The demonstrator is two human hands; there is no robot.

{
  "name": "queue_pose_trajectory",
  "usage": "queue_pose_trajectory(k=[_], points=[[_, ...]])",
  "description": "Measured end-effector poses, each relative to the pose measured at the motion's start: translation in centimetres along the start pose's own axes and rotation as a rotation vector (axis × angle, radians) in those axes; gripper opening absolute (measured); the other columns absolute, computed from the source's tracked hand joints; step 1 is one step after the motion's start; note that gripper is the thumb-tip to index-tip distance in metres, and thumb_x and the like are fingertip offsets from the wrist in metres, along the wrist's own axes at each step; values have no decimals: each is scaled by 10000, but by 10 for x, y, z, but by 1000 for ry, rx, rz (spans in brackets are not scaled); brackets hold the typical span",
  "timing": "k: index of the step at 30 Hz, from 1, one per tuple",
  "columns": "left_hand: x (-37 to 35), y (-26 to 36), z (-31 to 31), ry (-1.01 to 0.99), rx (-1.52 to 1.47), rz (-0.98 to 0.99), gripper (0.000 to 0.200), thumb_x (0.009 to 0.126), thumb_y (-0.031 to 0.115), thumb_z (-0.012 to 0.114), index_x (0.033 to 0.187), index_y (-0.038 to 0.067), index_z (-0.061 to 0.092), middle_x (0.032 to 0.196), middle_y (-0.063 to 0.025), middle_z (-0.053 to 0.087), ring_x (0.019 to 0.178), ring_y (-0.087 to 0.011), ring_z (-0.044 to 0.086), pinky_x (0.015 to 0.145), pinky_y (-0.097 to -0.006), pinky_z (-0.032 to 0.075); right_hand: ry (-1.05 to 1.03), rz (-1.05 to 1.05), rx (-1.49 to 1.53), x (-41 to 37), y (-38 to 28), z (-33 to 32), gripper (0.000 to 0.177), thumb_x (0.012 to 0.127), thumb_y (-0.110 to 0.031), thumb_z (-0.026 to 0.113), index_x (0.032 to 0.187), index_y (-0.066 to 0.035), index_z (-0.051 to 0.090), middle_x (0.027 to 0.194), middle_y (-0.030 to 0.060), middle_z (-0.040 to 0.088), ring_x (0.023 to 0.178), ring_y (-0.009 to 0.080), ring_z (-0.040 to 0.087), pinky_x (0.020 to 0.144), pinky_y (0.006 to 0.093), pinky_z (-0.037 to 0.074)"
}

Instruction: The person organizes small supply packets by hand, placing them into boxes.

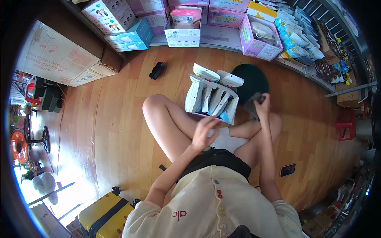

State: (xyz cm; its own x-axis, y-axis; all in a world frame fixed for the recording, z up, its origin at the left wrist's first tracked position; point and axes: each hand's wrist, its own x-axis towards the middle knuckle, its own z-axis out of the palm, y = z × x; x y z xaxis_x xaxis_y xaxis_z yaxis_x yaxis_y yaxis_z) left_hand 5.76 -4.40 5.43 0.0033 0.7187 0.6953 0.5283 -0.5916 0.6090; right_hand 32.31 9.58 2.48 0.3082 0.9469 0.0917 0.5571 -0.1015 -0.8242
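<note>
Brown cardboard box (59, 55) far off on the left, then lots of bare wood floor (107, 107) before the left knee (155, 103). Small black thing (157, 70) alone on the floor past that knee, well apart from both hands. In the middle, in front of the crossed legs, white and blue packs (212, 95) in a bunch, on edge side by side, a bit tilted, long sides mostly running outward from the lap. Just a bit of pink box edge (201, 116) showing under the near side. At that near side, left hand (205, 133), closer to the packs than the right one, with packs straight ahead. Left fingers loose and a bit bent, nothing seen in them; cannot tell if touching the packs. Past the packs, open floor, then a low shelf (216, 35). Dark green round thing (251, 81) just right of the packs. Near it, grey thing (251, 106) pinched in the fingers of the right hand (262, 105), right of the packs. Looks blurry; cannot tell its long way. Further right, phone (287, 170) flat on bare floor, and red stool (346, 125) far off.
</note>
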Motion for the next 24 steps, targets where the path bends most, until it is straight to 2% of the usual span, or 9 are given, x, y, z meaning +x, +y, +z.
queue_pose_trajectory(k=[1, 3, 5, 6, 9, 11, 15, 20, 24], points=[[-2, -4, -12, 112, 93, -43, 462, 710, -99, 652, 1154, -28, 546, 1148, -167, 567, 1058, -329, 563, 928, -403, 461, -233, 22, -205, -8, 9, -6, 419, 748, -50, 731, 1106, -31, 513, 1106, 153, 572, 987, 316, 591, 872, 356, 469], [-12, -33, -28, 298, 75, -232, 577, 725, -103, 592, 1279, -33, 447, 1252, -206, 500, 1156, -359, 506, 969, -421, 438, -281, -174, -305, -29, 37, -5, 425, 762, -33, 703, 1147, -41, 523, 1128, 158, 572, 1018, 344, 580, 874, 374, 471], [5, -54, -54, 236, -32, -405, 603, 752, -71, 609, 1321, -28, 412, 1301, -199, 470, 1171, -347, 499, 968, -408, 444, -332, -377, -400, -43, 37, -1, 437, 775, -17, 674, 1188, -51, 533, 1151, 163, 571, 1049, 371, 569, 877, 393, 472], [11, -62, -68, 237, -22, -407, 603, 752, -71, 609, 1321, -28, 412, 1301, -199, 470, 1171, -347, 499, 968, -408, 444, -173, -454, -380, -52, 10, -3, 429, 797, -7, 650, 1209, -60, 544, 1164, 155, 571, 1052, 343, 570, 867, 382, 477], [34, -66, -93, -120, -117, -417, 601, 764, -43, 637, 1325, -7, 425, 1311, -186, 476, 1187, -318, 491, 956, -399, 453, -37, -486, -194, -68, -87, -15, 391, 817, 28, 597, 1199, -48, 566, 1179, 174, 568, 1082, 342, 549, 902, 391, 454], [50, -56, -95, -247, -30, -328, 565, 759, -26, 678, 1288, 2, 482, 1278, -168, 514, 1134, -272, 547, 905, -369, 488, -140, -431, 55, -77, -139, -17, 331, 821, 42, 575, 1144, -28, 590, 1190, 192, 571, 1101, 357, 546, 928, 404, 437], [45, -62, -84, -239, -46, -409, 467, 774, -6, 691, 1218, -15, 549, 1154, -159, 597, 981, -248, 632, 819, -332, 526, -479, -774, 142, -82, -175, 21, 264, 821, 35, 593, 1080, -17, 609, 1154, 140, 594, 1037, 333, 571, 903, 418, 449], [21, -64, -72, 103, -97, -677, 346, 798, 21, 708, 1124, -40, 608, 954, -118, 671, 847, -194, 676, 736, -302, 544, -620, -924, 53, -69, -182, 76, 274, 817, 53, 584, 1080, -11, 620, 1157, 113, 603, 1013, 316, 565, 907, 406, 457], [36, -55, -66, 144, -122, -647, 208, 828, 60, 702, 1003, -37, 648, 948, -130, 668, 813, -204, 686, 687, -295, 544, -699, -987, -131, -65, -177, 93, 262, 749, 69, 600, 996, -9, 639, 1087, 103, 601, 974, 308, 546, 886, 407, 446]])
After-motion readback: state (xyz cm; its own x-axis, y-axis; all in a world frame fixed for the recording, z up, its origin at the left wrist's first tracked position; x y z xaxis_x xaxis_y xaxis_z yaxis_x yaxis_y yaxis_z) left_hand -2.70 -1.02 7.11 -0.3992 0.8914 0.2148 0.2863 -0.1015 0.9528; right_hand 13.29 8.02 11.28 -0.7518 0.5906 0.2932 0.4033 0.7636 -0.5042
